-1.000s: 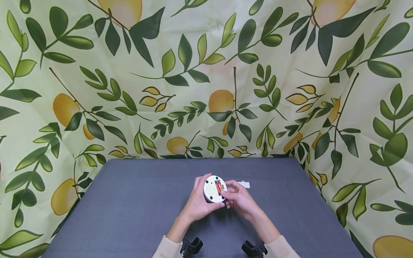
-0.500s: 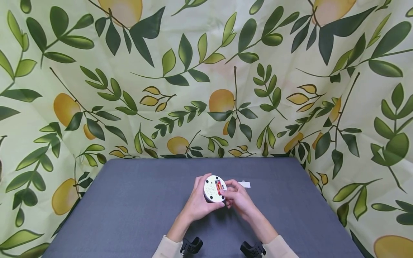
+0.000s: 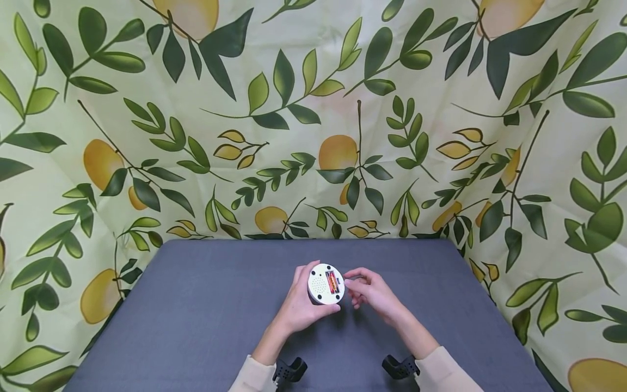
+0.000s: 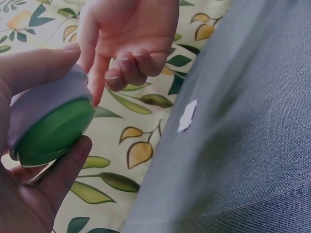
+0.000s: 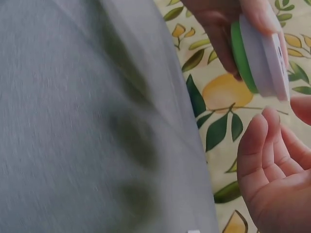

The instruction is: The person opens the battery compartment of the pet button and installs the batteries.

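In our left hand (image 3: 302, 307) we grip a round white and green device (image 3: 319, 291), its fingers bent around the far rim and its thumb along the near one. We hold the device up in front of us, with its white back turned our way; the two wrist views show the green part on the side facing away from us. Red and dark batteries (image 3: 333, 282) lie uncovered, sunk into the back on the half nearer our right hand (image 3: 374, 294). Closer to the left palm we see a patch of small holes (image 3: 319, 285), and four dark feet (image 3: 320, 296) stand round the edge.

Our right hand is released, its fingers loosely bent, just beside the device's rim; whether a fingertip touches it, we cannot tell.

A small white piece (image 4: 188, 115) lies on the bench (image 3: 220, 305), apart from both hands; our right hand hides it in the head view. Behind the hands, a black wrist unit (image 3: 292, 371) sits at the left wrist and a similar one at the right, each by a cream sleeve (image 3: 254, 375). The dark blue-grey bench spreads under both hands, and beyond them and to either side hangs a pale cloth (image 3: 313, 125) printed with leaves and orange fruit.
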Action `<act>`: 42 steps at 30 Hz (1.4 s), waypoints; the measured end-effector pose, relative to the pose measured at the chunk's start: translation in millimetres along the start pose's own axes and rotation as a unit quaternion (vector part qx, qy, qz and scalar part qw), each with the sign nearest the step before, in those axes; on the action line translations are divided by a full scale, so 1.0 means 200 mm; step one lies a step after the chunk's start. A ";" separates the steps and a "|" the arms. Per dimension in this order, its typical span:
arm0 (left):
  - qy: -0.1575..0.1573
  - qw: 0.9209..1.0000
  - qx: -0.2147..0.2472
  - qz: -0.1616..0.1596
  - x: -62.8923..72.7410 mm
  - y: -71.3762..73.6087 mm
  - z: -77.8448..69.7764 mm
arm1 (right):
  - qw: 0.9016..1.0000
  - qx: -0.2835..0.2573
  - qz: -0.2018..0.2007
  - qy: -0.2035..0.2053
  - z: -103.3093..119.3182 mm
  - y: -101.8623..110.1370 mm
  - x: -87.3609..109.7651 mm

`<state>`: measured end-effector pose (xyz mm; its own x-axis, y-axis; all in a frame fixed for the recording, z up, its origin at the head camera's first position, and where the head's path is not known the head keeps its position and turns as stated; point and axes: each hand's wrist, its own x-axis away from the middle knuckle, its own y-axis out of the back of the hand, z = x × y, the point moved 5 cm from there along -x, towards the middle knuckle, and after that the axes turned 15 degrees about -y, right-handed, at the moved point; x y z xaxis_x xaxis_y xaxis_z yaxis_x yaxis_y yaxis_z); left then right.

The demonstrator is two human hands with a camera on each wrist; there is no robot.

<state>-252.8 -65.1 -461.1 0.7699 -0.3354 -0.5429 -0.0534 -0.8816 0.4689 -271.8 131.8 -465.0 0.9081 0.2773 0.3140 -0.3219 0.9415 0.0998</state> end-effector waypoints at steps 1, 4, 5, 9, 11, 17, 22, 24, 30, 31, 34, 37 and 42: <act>0.000 1.000 0.000 0.000 0.00 0.00 0.00 | 1.000 0.010 -0.008 0.000 0.00 0.02 0.00; -0.001 1.000 -0.001 -0.001 0.00 0.00 -0.01 | 0.999 0.039 -0.034 0.009 0.00 0.06 -0.01; -0.001 1.000 -0.002 -0.001 0.00 0.00 -0.01 | 0.998 0.050 -0.042 0.012 0.00 0.08 -0.02; -0.002 1.000 -0.004 -0.001 0.00 0.00 -0.01 | 0.992 0.096 -0.073 0.027 -0.01 0.13 -0.04; -0.001 1.000 -0.003 -0.001 0.00 0.00 -0.01 | 0.988 0.120 -0.093 0.033 -0.01 0.15 -0.05; 0.001 1.000 -0.003 -0.002 0.00 0.01 -0.02 | 0.971 0.175 -0.155 0.056 -0.02 0.25 -0.09; -0.002 1.000 -0.005 -0.004 0.00 0.00 -0.02 | 0.951 0.223 -0.203 0.065 -0.03 0.31 -0.11; -0.003 1.000 -0.005 -0.005 0.00 0.00 -0.02 | 0.946 0.234 -0.213 0.067 -0.04 0.32 -0.12; -0.002 1.000 -0.005 -0.003 0.00 0.01 -0.02 | 0.935 0.260 -0.232 0.068 -0.07 0.36 -0.16; -0.001 1.000 -0.004 -0.002 0.00 0.00 -0.02 | 0.934 0.262 -0.235 0.068 -0.08 0.37 -0.17; -0.001 1.000 -0.003 -0.002 0.00 0.00 -0.02 | 0.930 0.268 -0.242 0.066 -0.10 0.39 -0.19; 0.000 1.000 -0.004 -0.001 0.00 0.00 -0.02 | 0.927 0.270 -0.250 0.065 -0.11 0.40 -0.21; 0.002 1.000 -0.003 0.000 0.00 -0.01 -0.02 | 0.924 0.273 -0.257 0.071 -0.15 0.42 -0.25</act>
<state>-250.4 -63.0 -459.8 0.7724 -0.3335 -0.5405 -0.0497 -0.8802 0.4720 -335.2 202.2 -500.6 0.9922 -0.1206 -0.0306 0.1095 0.7294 0.6753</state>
